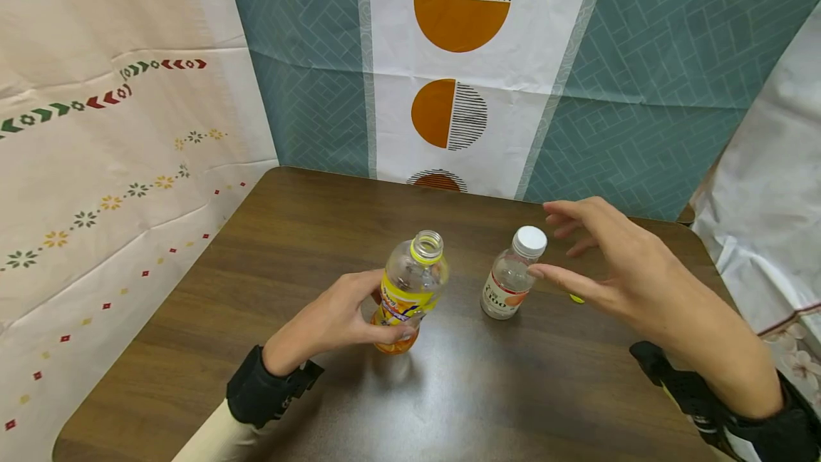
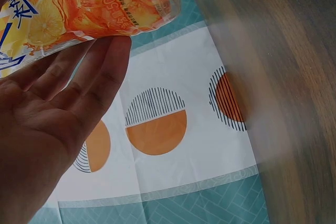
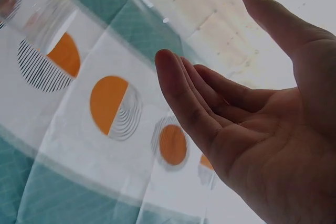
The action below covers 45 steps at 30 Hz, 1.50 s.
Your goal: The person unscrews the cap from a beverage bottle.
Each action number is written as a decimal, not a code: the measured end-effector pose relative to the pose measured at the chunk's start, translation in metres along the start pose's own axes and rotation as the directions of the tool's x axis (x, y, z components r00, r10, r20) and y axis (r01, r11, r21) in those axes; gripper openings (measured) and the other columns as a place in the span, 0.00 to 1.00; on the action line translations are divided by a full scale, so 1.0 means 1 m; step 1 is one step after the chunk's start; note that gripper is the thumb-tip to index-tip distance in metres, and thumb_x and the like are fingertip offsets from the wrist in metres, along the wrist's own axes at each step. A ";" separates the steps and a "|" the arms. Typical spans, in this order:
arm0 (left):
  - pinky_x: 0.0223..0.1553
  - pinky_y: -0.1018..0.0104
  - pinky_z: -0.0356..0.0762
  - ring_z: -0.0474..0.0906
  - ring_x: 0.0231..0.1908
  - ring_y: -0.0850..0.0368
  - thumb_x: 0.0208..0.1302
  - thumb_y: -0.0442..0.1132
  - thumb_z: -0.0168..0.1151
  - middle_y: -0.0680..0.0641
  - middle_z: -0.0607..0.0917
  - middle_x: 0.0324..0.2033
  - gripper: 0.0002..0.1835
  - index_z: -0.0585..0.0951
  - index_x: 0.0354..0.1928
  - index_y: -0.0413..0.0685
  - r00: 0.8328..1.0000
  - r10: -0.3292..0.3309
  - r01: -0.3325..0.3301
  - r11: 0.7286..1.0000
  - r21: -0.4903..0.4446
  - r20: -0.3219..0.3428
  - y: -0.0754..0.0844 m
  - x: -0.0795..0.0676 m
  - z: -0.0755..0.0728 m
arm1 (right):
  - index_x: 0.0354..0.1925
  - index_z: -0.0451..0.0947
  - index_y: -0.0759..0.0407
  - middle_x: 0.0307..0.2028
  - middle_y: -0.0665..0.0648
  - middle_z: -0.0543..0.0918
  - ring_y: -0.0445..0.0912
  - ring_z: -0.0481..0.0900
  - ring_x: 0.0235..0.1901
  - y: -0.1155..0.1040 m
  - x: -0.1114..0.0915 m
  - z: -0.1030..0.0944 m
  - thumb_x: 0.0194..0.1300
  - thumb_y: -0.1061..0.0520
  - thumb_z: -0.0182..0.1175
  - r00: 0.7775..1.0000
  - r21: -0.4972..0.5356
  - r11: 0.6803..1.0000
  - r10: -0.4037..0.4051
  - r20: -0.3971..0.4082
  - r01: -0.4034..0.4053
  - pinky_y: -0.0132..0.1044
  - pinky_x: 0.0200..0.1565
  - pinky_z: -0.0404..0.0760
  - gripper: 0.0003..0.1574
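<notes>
My left hand (image 1: 340,312) grips a clear plastic drink bottle (image 1: 410,284) around its yellow label, thumb on the near side. The bottle's mouth is uncapped, with a yellow ring below it, and its lower part looks orange. Up close in the left wrist view, the bottle (image 2: 100,3) shows lemon slices and "500ml" printed on it. To its right stands a smaller clear bottle (image 1: 507,280) with a white cap and a cream label. Beside that cap is my right hand (image 1: 618,262), fingers and thumb spread apart, nothing between them; the right wrist view shows its bare palm.
A small yellow piece (image 1: 576,299), partly hidden by the right hand, lies on the dark wooden table (image 1: 308,234). Patterned cloth (image 1: 308,77) hangs along the table's back edge, and more cloth (image 1: 128,162) hangs down the left side.
</notes>
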State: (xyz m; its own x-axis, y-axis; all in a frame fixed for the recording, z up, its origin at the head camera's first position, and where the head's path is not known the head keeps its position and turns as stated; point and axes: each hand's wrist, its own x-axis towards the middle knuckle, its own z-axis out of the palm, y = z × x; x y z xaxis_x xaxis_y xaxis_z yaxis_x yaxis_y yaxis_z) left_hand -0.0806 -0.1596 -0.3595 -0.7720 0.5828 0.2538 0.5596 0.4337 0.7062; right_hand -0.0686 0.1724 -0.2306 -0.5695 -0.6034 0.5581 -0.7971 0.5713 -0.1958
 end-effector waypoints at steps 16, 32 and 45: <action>0.38 0.61 0.80 0.76 0.37 0.65 0.51 0.57 0.68 0.60 0.82 0.40 0.25 0.75 0.50 0.59 0.999 0.048 -0.048 0.999 -0.008 -0.005 0.003 0.005 0.001 | 0.65 0.58 0.65 0.53 0.56 0.72 0.39 0.74 0.41 -0.035 0.024 0.027 0.46 0.53 0.74 0.999 0.135 0.991 -0.003 0.042 -0.002 0.34 0.37 0.80 0.54; 0.37 0.63 0.80 0.76 0.35 0.66 0.53 0.51 0.69 0.59 0.82 0.39 0.22 0.76 0.49 0.55 0.996 0.093 -0.094 0.995 -0.020 -0.011 0.021 0.009 -0.004 | 0.65 0.60 0.58 0.51 0.48 0.72 0.38 0.73 0.40 -0.040 0.031 0.071 0.51 0.40 0.69 0.979 0.254 0.965 0.020 0.201 -0.072 0.33 0.38 0.79 0.51; 0.37 0.63 0.80 0.77 0.36 0.66 0.53 0.52 0.68 0.59 0.82 0.39 0.21 0.76 0.47 0.55 0.992 0.123 -0.123 0.992 -0.019 -0.007 0.018 0.011 0.000 | 0.57 0.64 0.56 0.45 0.45 0.74 0.36 0.73 0.35 -0.041 0.027 0.082 0.51 0.43 0.70 0.978 0.296 0.951 0.027 0.206 -0.089 0.32 0.34 0.79 0.42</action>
State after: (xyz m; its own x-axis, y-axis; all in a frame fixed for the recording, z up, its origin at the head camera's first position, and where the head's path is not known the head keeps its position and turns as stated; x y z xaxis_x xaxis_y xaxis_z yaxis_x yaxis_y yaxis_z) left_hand -0.0790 -0.1454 -0.3438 -0.6993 0.6270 0.3433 0.6445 0.3455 0.6821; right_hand -0.0682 0.0869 -0.2734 -0.6204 -0.6894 0.3740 -0.7666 0.4322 -0.4749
